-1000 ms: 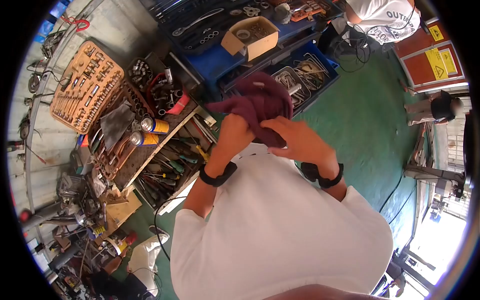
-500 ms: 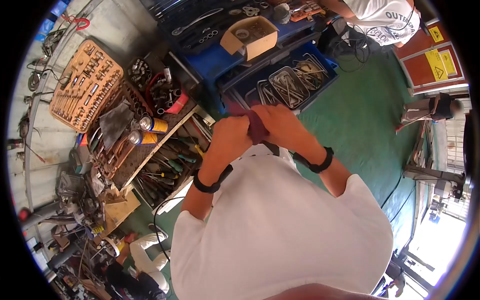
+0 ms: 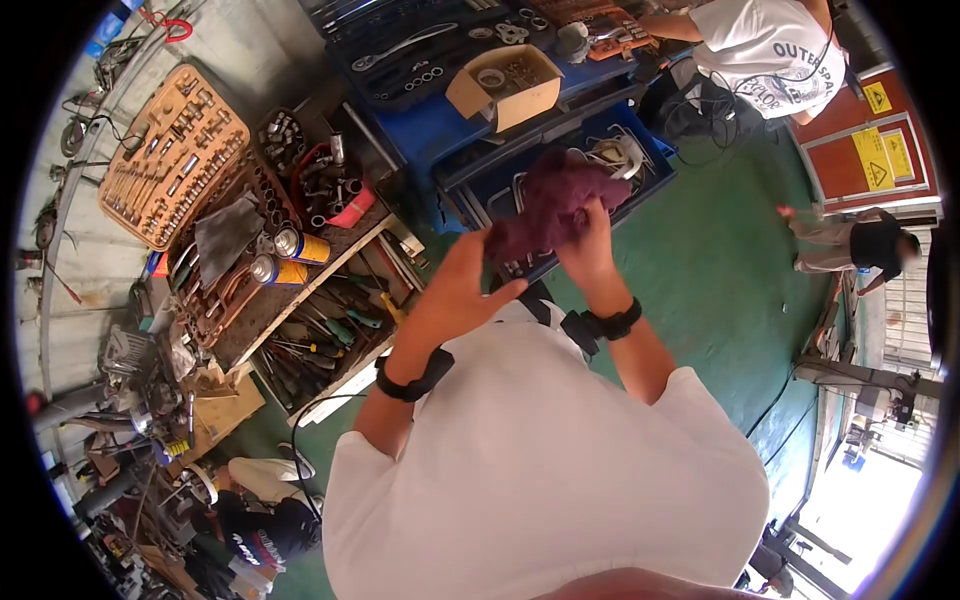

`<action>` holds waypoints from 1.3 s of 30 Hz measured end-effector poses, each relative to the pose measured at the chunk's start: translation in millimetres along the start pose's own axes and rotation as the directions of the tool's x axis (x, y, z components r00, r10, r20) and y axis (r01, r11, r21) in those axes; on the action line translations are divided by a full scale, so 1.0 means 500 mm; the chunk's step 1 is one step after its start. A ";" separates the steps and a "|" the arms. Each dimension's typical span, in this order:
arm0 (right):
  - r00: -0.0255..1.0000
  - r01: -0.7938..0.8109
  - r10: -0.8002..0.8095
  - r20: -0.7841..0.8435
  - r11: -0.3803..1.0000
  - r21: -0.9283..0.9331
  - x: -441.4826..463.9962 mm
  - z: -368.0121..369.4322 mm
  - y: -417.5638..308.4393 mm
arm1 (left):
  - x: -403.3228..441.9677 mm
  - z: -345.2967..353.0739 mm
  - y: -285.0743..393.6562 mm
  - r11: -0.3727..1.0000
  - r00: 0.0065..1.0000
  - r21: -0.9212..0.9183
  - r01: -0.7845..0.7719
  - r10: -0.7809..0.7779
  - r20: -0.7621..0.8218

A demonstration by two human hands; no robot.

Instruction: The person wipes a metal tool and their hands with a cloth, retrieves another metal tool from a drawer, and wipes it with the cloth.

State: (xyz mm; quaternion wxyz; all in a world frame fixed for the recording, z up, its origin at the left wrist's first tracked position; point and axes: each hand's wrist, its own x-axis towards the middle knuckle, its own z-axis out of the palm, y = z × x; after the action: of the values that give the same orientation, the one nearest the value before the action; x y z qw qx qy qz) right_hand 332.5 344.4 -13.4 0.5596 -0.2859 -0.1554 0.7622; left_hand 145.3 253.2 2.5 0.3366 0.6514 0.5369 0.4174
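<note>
A crumpled maroon cloth is bunched up in front of me, over the open blue drawer. My right hand grips its lower right part, fingers closed into the fabric. At the cloth's left edge is my left hand, thumb stretched wide from the fingers; whether its fingertips touch the fabric is hard to see. A pale, whitish shape shows at the cloth's upper right end, too unclear to name. Much of the drawer and the metal tools inside is hidden behind the cloth.
Beyond the drawer, a cardboard box stands on the blue tool cabinet. On the left workbench are a socket set case, a red container of sockets and spray cans. Other people stand nearby.
The maroon cloth, earlier squeezed small between both hands, is now spread into a larger bunch. My right hand has turned with it, while my left has opened and moved slightly lower.
</note>
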 end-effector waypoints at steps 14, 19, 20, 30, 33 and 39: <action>0.952 0.284 -0.225 0.207 0.902 -0.326 -0.006 0.023 0.007 | 0.030 -0.031 0.007 0.939 0.955 -0.183 0.291 -0.274 0.115; 0.991 0.024 -0.015 0.134 0.997 -0.071 -0.007 0.015 0.005 | 0.021 -0.019 0.010 0.857 0.961 -0.437 0.272 -0.262 0.084; 0.991 0.027 -0.017 0.132 0.997 -0.070 -0.011 0.019 0.011 | 0.022 -0.020 0.014 0.911 0.979 -0.359 0.205 -0.187 0.086; 0.959 0.270 -0.229 0.166 0.917 -0.293 -0.060 0.046 0.026 | 0.002 -0.010 0.022 0.950 0.978 -0.236 0.206 -0.209 0.010; 0.943 0.327 -0.332 -0.004 0.933 -0.151 -0.064 0.069 0.029 | 0.004 -0.012 0.026 0.890 0.955 0.432 -0.146 0.240 -0.172; 0.756 0.509 -0.556 0.346 0.166 -0.845 -0.091 0.061 0.066 | -0.003 0.000 0.059 0.997 0.993 0.073 0.003 0.005 -0.119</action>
State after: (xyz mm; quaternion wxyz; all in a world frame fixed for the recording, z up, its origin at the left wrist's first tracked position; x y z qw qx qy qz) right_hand 298.2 293.2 4.1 0.5411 -0.4847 -0.6203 0.2959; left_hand 157.4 246.0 28.5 0.2796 0.6376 0.5706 0.4356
